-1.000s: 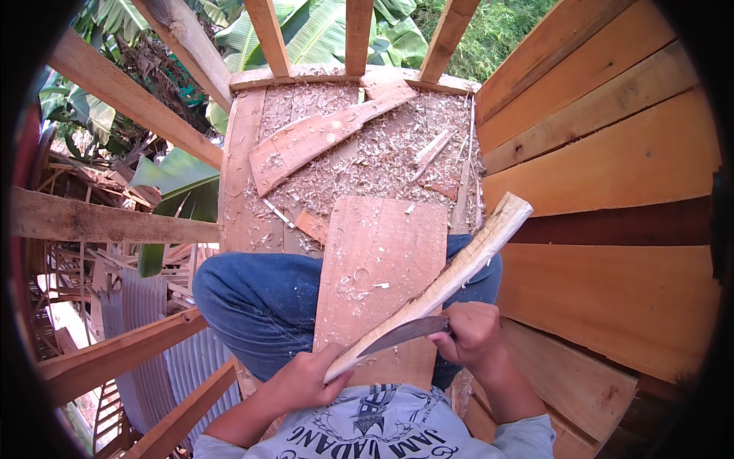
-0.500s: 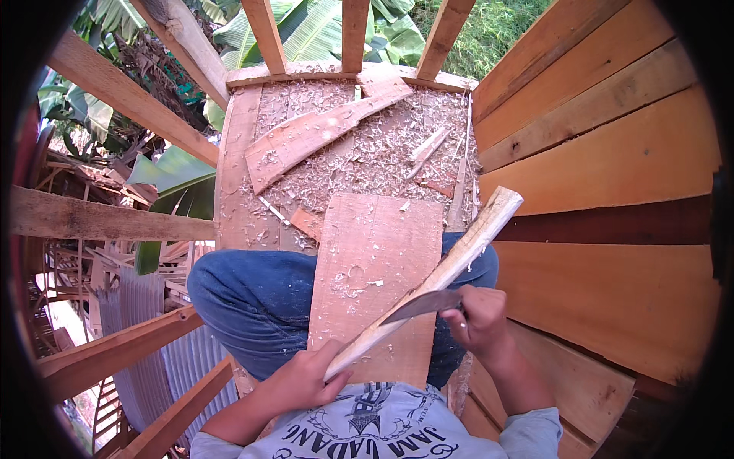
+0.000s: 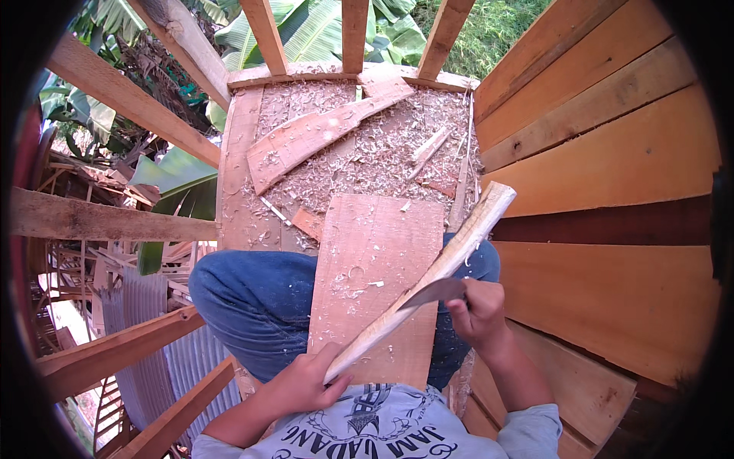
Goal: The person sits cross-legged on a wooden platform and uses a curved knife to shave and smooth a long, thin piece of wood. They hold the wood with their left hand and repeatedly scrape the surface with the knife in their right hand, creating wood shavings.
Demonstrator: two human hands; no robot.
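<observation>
My left hand grips the near end of a long pale wooden stick that slants up to the right across my lap. My right hand holds a knife whose dark blade lies against the stick about midway along it. Under the stick a flat reddish board rests on my blue-jeaned legs, dotted with small shavings.
A wooden platform ahead is covered in wood shavings, with a curved plank offcut and thin scraps on it. A wall of orange planks rises at right. Open timber beams at left show a drop with metal sheets and green leaves below.
My right hand has slid the blade up along the stick, away from my body. The stick's far end has dipped slightly; my left hand keeps its hold.
</observation>
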